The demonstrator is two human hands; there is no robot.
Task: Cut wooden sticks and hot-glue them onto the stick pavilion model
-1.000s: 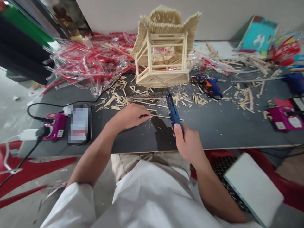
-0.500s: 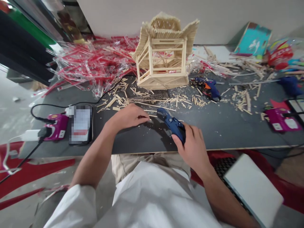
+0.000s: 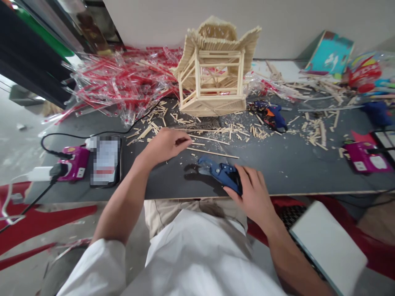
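My right hand (image 3: 254, 193) grips the handle of a blue hand cutter (image 3: 224, 174) whose curved jaws point left, low over the near part of the table. My left hand (image 3: 169, 144) is closed in a pinch, thumb against fingers, just above the table. Whatever lies between those fingertips is too small to make out. A thin wooden stick (image 3: 216, 152) lies on the table between the two hands. Beyond it are another thin stick (image 3: 210, 139) and many short cut pieces (image 3: 231, 130). Behind these stands a small house model (image 3: 212, 78) built of wooden sticks.
Red-and-clear plastic wrappers (image 3: 123, 82) are heaped at the back left. A phone (image 3: 105, 160) and a purple power adapter (image 3: 74, 163) lie at left. A blue glue gun (image 3: 274, 115) sits right of the model. Another purple adapter (image 3: 367, 156) is at far right.
The cutter has turned from pointing forward to pointing left and come nearer the table's front edge. My left hand has shifted slightly away from me, and the thin stick now lies apart from the cutter.
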